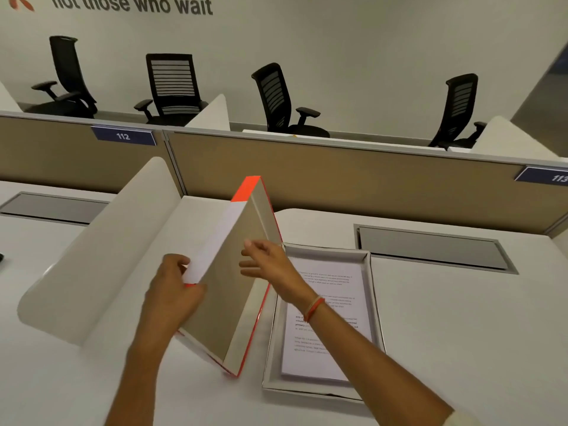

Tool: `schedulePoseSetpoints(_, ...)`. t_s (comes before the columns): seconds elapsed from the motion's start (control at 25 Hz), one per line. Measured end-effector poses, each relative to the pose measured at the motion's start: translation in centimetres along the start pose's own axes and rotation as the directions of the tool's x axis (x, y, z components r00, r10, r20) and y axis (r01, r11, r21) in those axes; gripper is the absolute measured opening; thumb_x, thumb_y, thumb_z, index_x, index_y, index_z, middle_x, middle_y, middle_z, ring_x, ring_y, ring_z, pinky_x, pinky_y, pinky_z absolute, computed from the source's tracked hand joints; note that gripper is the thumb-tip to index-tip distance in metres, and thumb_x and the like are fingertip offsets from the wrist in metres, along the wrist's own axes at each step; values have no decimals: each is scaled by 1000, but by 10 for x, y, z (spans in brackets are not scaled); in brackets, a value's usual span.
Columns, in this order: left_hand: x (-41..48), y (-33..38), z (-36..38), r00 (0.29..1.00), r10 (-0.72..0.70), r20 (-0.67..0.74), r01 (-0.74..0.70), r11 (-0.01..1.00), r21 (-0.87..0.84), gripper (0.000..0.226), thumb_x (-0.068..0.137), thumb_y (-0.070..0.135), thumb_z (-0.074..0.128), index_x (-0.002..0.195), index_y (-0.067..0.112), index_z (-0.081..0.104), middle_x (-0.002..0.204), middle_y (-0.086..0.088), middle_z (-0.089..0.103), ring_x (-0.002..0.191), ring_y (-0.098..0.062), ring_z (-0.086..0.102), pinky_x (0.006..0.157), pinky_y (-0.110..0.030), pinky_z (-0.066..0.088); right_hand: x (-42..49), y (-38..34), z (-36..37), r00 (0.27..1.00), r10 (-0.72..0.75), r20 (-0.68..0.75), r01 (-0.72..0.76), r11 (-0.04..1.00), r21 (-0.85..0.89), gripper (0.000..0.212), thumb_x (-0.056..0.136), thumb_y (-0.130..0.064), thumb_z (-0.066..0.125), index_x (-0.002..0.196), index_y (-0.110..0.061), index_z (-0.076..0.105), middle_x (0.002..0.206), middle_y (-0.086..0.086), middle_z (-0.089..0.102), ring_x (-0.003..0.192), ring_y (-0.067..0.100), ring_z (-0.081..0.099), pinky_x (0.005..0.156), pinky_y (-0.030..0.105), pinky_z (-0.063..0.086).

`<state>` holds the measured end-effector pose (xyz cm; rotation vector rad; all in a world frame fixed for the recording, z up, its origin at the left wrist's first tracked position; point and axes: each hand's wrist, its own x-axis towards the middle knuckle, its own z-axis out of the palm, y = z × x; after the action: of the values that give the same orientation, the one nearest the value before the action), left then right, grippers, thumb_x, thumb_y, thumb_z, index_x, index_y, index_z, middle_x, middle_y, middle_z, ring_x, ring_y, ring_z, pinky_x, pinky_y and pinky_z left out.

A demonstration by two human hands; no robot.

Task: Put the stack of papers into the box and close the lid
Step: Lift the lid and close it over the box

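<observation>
A shallow grey box point(373, 290) lies open on the white desk, right of centre. The stack of printed papers point(332, 342) lies flat inside it. To the left of the box its lid point(236, 287), orange outside and brown inside, stands tilted on its long edge with the hollow side facing right. My left hand point(172, 296) grips the lid's near left rim. Fingers spread, my right hand point(270, 259) reaches across the box and touches the lid's inside face. A red band is on my right wrist.
A curved white divider point(101, 250) rises just left of the lid. A tan partition point(368, 179) closes the desk's far side, with black office chairs point(276, 99) behind it. A grey cable hatch point(433, 250) sits beyond the box.
</observation>
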<state>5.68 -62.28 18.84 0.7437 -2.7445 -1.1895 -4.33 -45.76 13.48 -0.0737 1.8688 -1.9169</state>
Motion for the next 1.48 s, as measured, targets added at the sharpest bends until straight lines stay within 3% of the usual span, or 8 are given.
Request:
schedulePoseSetpoints(0.2,-29,42,47,988,85,132,-102,986,130,66,75,35,75,127,19,38,113,-2,45,104,-28,61,85,-41,58,-1,-33,-26,996,63,-68,-61,998,29,71,81,-37,72,136,-5,40,122,15,64,89,28,75,76,40,63)
schedulePoseSetpoints(0.36,-37,66,69,961,124,246,-153,983,103,70,76,58,67,128,22,37,113,5,39,101,-21,55,80,-34,51,-14,-42,-43,981,-44,-187,38,999,-34,48,78,-28,78,113,-11,51,100,4,67,93,25,69,66,30,60)
schedulePoseSetpoints(0.6,14,57,105,990,-7,140,25,992,-124,45,97,55,27,85,17,49,85,-4,54,79,-17,55,83,-42,48,-21,-43,-62,959,-43,-280,5,991,-134,55,74,-26,81,117,-10,51,105,6,65,93,25,67,53,23,51)
schedulePoseSetpoints(0.68,29,38,128,982,-20,185,31,998,-57,53,97,55,27,105,13,58,115,-12,61,105,-25,60,97,-43,44,-22,-38,-71,948,-11,-319,-42,987,-158,60,73,-28,80,120,-11,49,110,10,65,96,28,68,56,27,54)
schedulePoseSetpoints(0.76,39,20,147,968,-42,247,49,999,-21,66,95,58,29,142,14,40,155,-15,35,138,-35,41,112,-52,33,-25,-33,-80,938,9,-347,-76,981,-179,64,71,-31,80,122,-12,47,112,11,65,96,29,68,68,37,60)
schedulePoseSetpoints(0.96,41,3,167,946,-80,315,92,996,-21,77,93,63,26,152,15,22,162,-13,18,148,-34,23,118,-53,21,-39,-19,-105,900,-4,-436,-112,965,-238,62,76,-41,75,122,-11,45,109,4,63,98,26,67,83,41,59)
schedulePoseSetpoints(1.36,44,-27,185,873,-236,426,305,947,-99,89,92,65,23,119,-14,53,104,-34,61,86,-38,60,81,-40,45,-66,11,-142,924,57,-377,-137,972,-190,30,94,-34,55,116,-15,47,103,0,60,87,17,62,74,33,52)
schedulePoseSetpoints(1.48,46,-31,187,867,-214,450,315,935,-162,82,89,67,21,113,-4,53,107,-30,58,101,-40,59,88,-41,45,-71,22,-157,908,78,-411,-142,982,-127,37,94,-36,53,123,-14,48,108,2,63,86,17,63,67,28,52)
